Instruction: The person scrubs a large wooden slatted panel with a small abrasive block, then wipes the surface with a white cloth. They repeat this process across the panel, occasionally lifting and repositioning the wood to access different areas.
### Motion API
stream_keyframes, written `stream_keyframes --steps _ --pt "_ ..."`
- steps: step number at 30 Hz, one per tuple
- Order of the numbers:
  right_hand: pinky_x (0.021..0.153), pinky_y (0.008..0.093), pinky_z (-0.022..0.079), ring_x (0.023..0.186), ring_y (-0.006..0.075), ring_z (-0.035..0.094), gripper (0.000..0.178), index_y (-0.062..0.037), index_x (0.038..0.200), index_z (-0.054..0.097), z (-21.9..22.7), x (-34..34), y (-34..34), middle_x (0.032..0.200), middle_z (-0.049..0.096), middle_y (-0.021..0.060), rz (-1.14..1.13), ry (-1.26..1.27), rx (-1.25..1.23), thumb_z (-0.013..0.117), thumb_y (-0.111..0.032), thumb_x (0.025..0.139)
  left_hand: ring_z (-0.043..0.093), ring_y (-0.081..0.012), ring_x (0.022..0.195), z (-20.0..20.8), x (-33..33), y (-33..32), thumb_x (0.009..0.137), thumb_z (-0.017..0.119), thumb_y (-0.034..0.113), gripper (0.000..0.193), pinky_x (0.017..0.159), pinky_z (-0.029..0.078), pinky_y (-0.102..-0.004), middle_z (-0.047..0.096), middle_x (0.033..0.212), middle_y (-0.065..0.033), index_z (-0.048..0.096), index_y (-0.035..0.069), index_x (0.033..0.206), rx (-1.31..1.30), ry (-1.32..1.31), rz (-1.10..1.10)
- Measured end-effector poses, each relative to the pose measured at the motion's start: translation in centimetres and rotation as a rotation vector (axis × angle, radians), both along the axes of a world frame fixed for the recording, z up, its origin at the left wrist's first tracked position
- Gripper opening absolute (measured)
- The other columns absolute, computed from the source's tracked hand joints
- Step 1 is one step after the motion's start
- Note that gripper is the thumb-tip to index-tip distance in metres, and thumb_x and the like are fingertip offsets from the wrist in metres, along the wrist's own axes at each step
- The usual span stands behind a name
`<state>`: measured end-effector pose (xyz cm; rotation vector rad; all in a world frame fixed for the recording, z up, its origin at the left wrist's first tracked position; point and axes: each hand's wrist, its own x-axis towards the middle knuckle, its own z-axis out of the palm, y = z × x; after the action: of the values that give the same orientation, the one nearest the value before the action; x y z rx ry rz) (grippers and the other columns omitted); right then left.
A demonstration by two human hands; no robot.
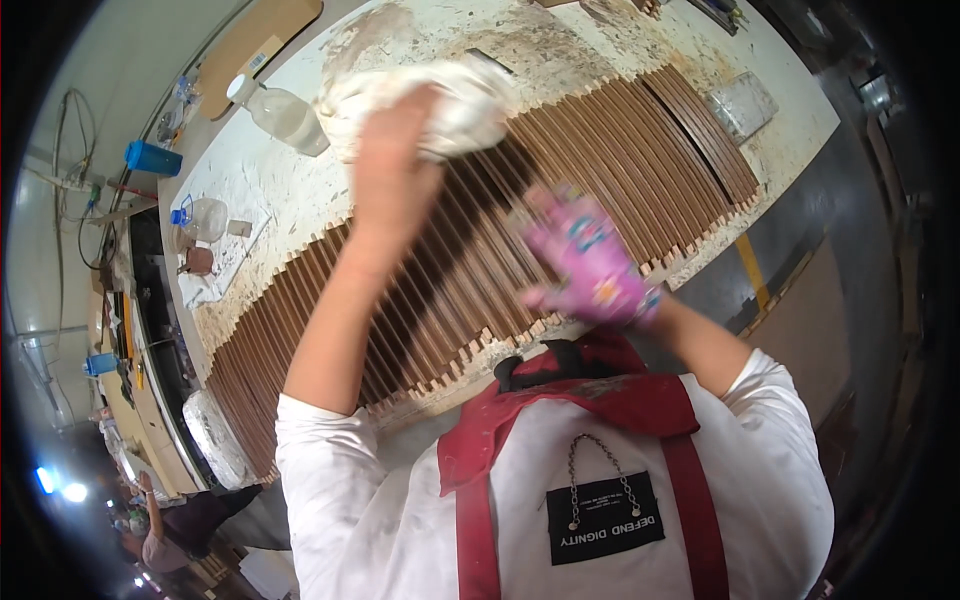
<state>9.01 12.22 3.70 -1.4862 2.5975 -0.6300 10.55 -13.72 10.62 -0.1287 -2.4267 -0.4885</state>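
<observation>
My left hand (pixel 393 170), bare and smeared by motion, grips a bundled white cloth (pixel 465 108) over the far ends of a long row of brown wooden strips (pixel 620 150). The strips lie side by side, with pale tenon-like ends. In a pink flowered glove with bare fingertips, my right hand (pixel 590 260) hovers over or rests on the near part of the row; which one I cannot tell. Its fingers and thumb are spread, and nothing shows in them.
A bottle of pale liquid (pixel 285 118) stands beyond the cloth on the stained white table (pixel 420 35). Left of it are a blue-capped jug (pixel 203 218) and a brown block (pixel 198 262). A clear container (pixel 742 105) lies at the right. Another person (pixel 165 540) is at the lower left.
</observation>
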Motion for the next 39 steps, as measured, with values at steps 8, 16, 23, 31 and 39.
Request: stream_keyframes --steps 8,16,23,31,39 --pt "0.114 0.0687 -0.001 0.149 0.0401 0.020 0.081 -0.0271 0.149 0.043 -2.0 2.7 -2.0 0.162 0.026 0.0110 0.090 0.066 0.431 0.037 -0.079 0.086 0.025 -0.0357 0.147 -10.5 -1.8 3.3 0.099 0.052 0.040 0.044 0.115 0.024 -0.0620 0.034 0.158 -0.0011 0.051 0.030 0.142 -0.341 -0.583 -0.099" --pt "0.113 0.0692 -0.005 0.151 0.0361 0.015 0.080 -0.0256 0.147 0.044 -3.8 3.0 -1.6 0.161 0.029 0.0080 0.048 0.014 0.235 0.042 -0.076 0.086 0.066 -0.0301 0.093 -5.0 -6.9 -5.4 0.089 0.067 0.025 0.031 0.085 0.049 -0.0418 0.072 0.095 -0.0141 0.070 0.002 0.110 0.281 -0.223 0.099" --pt "0.114 0.0687 -0.003 0.150 0.0369 0.018 0.080 -0.0248 0.145 0.046 -4.1 3.0 -1.3 0.160 0.031 0.0085 0.061 0.010 0.144 0.043 -0.076 0.085 0.049 -0.0357 0.129 -10.8 0.7 -2.7 0.088 0.067 0.024 0.034 0.110 0.037 -0.0547 0.053 0.134 -0.0161 0.062 0.012 0.119 -0.340 -0.359 -0.215" --pt "0.117 0.0635 0.005 0.146 0.0392 0.025 0.076 -0.0215 0.144 0.048 0.2 -0.1 2.2 0.158 0.031 0.0149 -0.172 0.014 -0.062 0.053 -0.068 0.085 0.056 -0.0139 0.075 -3.6 -6.4 -1.7 0.093 0.066 0.018 0.030 0.067 0.048 -0.0286 0.064 0.091 -0.0075 0.064 0.000 0.116 0.564 -0.157 -0.001" --pt "0.116 0.0633 0.007 0.144 0.0471 0.023 0.074 -0.0264 0.148 0.045 -2.9 -2.7 5.5 0.159 0.029 0.0135 -0.230 0.166 0.282 0.046 -0.069 0.087 0.059 -0.0294 0.112 -9.1 -3.7 7.4 0.076 0.075 0.010 0.038 0.093 0.048 -0.0448 0.062 0.118 -0.0112 0.064 0.013 0.112 -0.208 -0.389 -0.474"
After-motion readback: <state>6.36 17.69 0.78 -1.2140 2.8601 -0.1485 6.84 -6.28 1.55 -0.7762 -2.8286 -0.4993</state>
